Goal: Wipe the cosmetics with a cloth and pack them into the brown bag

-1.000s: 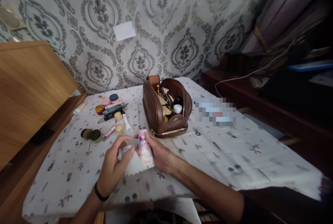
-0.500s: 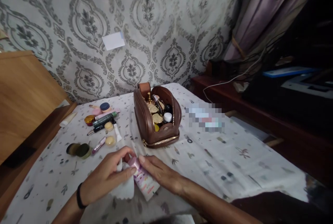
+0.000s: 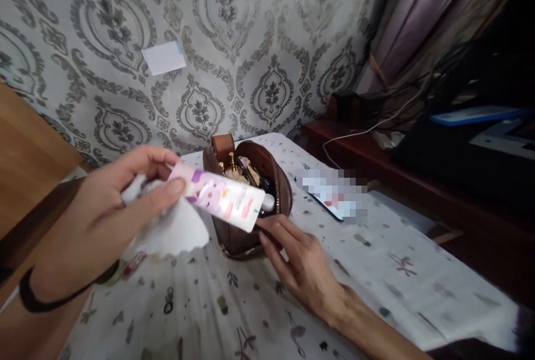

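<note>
Tube [image 3: 225, 199]: over the brown bag's [image 3: 236, 240] front, pinched with white cloth [image 3: 179, 232] in our left hand [image 3: 117, 204]
Right hand [image 3: 311, 271]: at the tube's end, we cannot tell if gripping
Wiping: seemingly our step; next needs steady pinching

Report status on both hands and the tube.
Left hand gripping pink-and-white tube and white wipe. Right hand by tube's flat end, contact unclear. Tube partly blocks view of open brown cosmetic bag.

Pinches between thumb [image 3: 154, 207] and fingers [image 3: 146, 155] with the left grip [image 3: 102, 215]; holds the right grip [image 3: 307, 271] lower, to its right, partly bent.
</note>
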`<state>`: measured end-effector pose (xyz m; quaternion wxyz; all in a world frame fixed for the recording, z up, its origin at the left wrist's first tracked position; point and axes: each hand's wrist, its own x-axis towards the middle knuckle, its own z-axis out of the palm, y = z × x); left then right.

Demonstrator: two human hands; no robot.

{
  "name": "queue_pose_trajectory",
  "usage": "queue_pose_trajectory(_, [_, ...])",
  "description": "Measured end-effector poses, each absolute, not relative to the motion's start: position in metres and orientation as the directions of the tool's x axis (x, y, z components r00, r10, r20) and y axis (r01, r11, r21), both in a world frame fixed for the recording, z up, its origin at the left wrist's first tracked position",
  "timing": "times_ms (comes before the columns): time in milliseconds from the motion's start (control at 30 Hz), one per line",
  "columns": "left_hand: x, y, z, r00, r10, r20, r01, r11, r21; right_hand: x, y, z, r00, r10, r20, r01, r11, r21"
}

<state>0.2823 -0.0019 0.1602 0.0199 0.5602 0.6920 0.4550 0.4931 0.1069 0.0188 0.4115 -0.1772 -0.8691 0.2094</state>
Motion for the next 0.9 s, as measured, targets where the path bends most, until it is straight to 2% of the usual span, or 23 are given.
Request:
queue_pose_trajectory(100, [0.294, 0.03, 0.179, -0.219, 0.856, 0.468, 0.884, -0.03, 0.467, 0.497, 0.106, 0.008, -0.582, 0.436, 0.687, 0.111, 0.879, -0.464])
queue_pose_trajectory(267, [0.314, 0.073, 0.189, -0.123, 0.946, 0.3, 0.962, 0.039, 0.27, 0.505, 0.106, -0.007, -0.561, 0.382, 0.734, 0.091, 0.91, -0.404])
queue_pose_trajectory(367, [0.322, 0.09, 0.183, -0.06, 0.963, 0.262, 0.987, 0.019, 0.158, 0.508, 0.107, -0.013, -0.554, 0.39, 0.736, 0.089, 0.906, -0.413])
queue_pose_trajectory(467, [0.327, 0.099, 0.172, -0.024, 0.97, 0.241, 0.993, -0.005, 0.122, 0.512, 0.107, -0.016, -0.552, 0.401, 0.731, 0.09, 0.9, -0.426])
queue_pose_trajectory(700, [0.33, 0.107, 0.155, 0.002, 0.983, 0.185, 0.992, -0.025, 0.121, 0.516, 0.107, -0.016, -0.565, 0.396, 0.724, 0.078, 0.899, -0.43])
queue_pose_trajectory(900, [0.33, 0.107, 0.155, -0.003, 0.983, 0.184, 0.999, -0.004, 0.036, 0.517, 0.106, -0.015, -0.567, 0.395, 0.723, 0.081, 0.9, -0.428])
